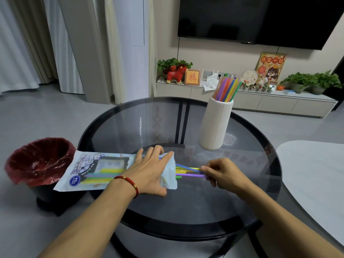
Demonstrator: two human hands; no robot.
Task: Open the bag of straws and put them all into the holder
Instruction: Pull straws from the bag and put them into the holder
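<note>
Both hands work at the mouth of the bag, which lies flat on the glass surface with its long axis running left to right and its torn end pointing right. The left hand lies across that end with fingers spread fairly straight, pressing the bag down rather than gripping it. The right hand sits just beyond the opening, its fingertips pinched on the ends of a few loose straws that stick out of the mouth toward it; more straws show through the bag's window further left.

Those straws lie along the same left-to-right line as the bag, so a straight pull to the right looks like what would slide them free while the left hand anchors the pack. The holder, a ribbed white vase already carrying a bunch of coloured straws, stands upright farther back and slightly right, nearer the right hand than the left. From that grip the straws would need tipping from flat to upright before they drop in. A red-lined bin stands off the surface's left edge.
</note>
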